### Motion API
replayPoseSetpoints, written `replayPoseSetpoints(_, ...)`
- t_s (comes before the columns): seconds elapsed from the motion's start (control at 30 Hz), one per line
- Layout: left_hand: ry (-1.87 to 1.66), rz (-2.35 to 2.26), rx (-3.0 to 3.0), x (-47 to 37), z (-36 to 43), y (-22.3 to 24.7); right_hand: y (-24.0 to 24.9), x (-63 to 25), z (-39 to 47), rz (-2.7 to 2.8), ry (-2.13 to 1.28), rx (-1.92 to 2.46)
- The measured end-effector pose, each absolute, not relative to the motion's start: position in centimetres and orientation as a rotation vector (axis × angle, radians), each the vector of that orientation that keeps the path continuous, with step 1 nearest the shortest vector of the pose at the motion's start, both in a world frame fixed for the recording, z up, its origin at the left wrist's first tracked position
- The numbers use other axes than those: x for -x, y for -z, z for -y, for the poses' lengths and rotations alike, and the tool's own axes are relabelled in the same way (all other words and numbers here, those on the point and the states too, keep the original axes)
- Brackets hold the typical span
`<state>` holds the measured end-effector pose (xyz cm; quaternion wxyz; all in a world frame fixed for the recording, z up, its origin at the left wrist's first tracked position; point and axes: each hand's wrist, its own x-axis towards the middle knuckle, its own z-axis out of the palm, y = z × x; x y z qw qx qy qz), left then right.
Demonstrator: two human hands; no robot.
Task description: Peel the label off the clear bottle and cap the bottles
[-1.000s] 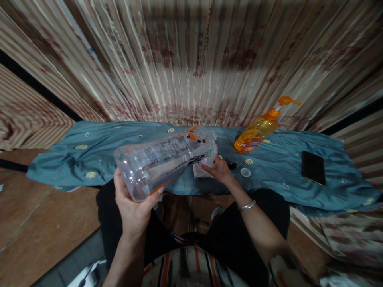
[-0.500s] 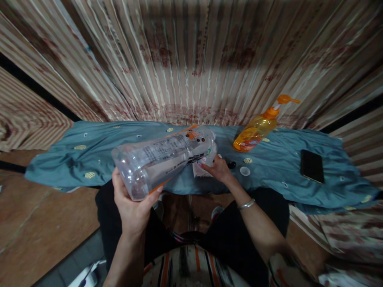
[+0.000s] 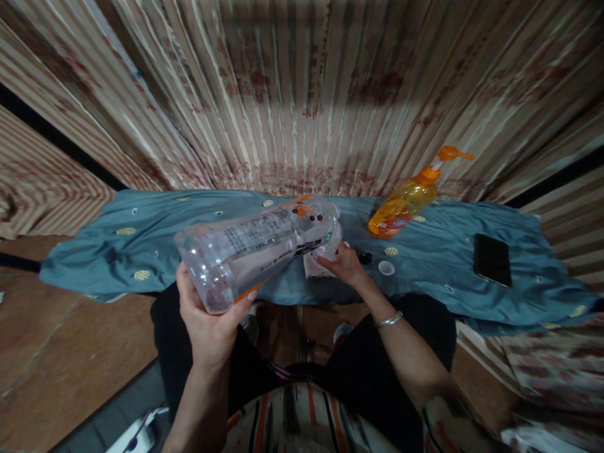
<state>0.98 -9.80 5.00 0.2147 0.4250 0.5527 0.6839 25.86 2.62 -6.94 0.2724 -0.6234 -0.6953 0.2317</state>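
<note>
A large clear plastic bottle (image 3: pixel 264 248), printed in black and orange, lies tilted across the space in front of me, its neck end away to the right. My left hand (image 3: pixel 212 321) is closed round its base. At the other end, my right hand (image 3: pixel 348 264) has its fingers closed by the bottle's far end; what they grip is partly hidden, a pale, see-through thing. Under these fingers a white packet-like item with pink marks (image 3: pixel 315 267) shows in part on the teal cloth (image 3: pixel 174 251). Right of this hand lie a small black object (image 3: pixel 365 258) and a round white cap (image 3: pixel 385 268).
An orange pump bottle (image 3: pixel 399 204) leans to the right at the back of the cloth. Farther right lies a black phone (image 3: pixel 492 259). Striped curtains (image 3: pixel 302 94) hang close behind, and dark bars run along both sides.
</note>
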Motion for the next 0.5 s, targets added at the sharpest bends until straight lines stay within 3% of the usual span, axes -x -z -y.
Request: replayPoseSetpoints(0.5,-1.863,-1.565,-1.212,-1.12,9.64,-5.63,6.97,-25.80,-2.60,1.868,-0.608,1.657)
